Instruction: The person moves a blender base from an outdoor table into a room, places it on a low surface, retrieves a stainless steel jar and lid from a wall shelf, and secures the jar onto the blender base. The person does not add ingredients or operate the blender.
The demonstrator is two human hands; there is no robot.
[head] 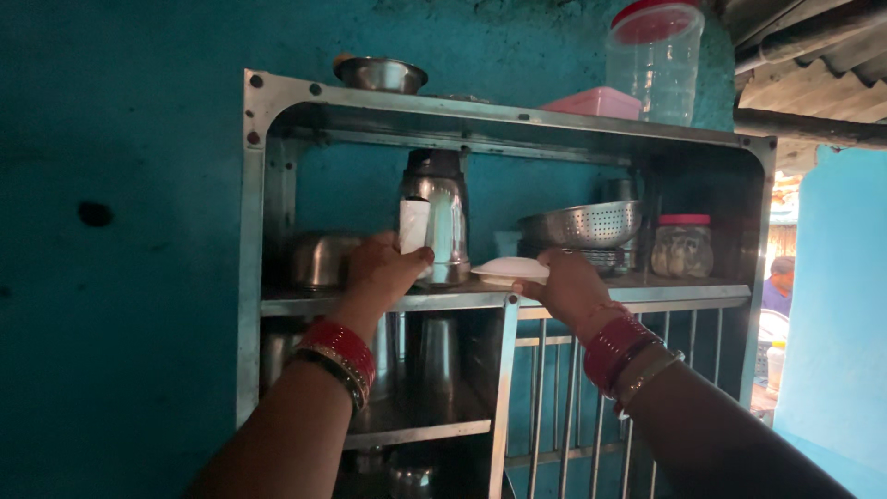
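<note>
Your left hand (386, 270) is up at the top shelf (637, 292) of the steel rack (254, 277). Its fingers are closed around a small white cup (414, 225), and the cup stands upright, right in front of a tall shiny steel flask (436, 211). I cannot tell if the cup's bottom sits on the shelf or is just above it.

Your right hand (568, 286) pinches the edge of a white lid (510, 270). The lid lies flat at the front of the same shelf, near the middle post. So both white things are at the shelf and both are in your grip; neither one is let go yet.

Around them it is crowded. A steel pot (319, 261) stands to the left of the cup. A steel strainer bowl (582, 223) sits behind your right hand, and a glass jar with a pink lid (682, 246) is farther right. On top of the rack you see a steel bowl (380, 74), a pink box (594, 102) and a big clear tub with a red lid (656, 60). The flask is just behind the cup, so there is little room there. Steel cups (442, 356) stand on the shelf below.
</note>
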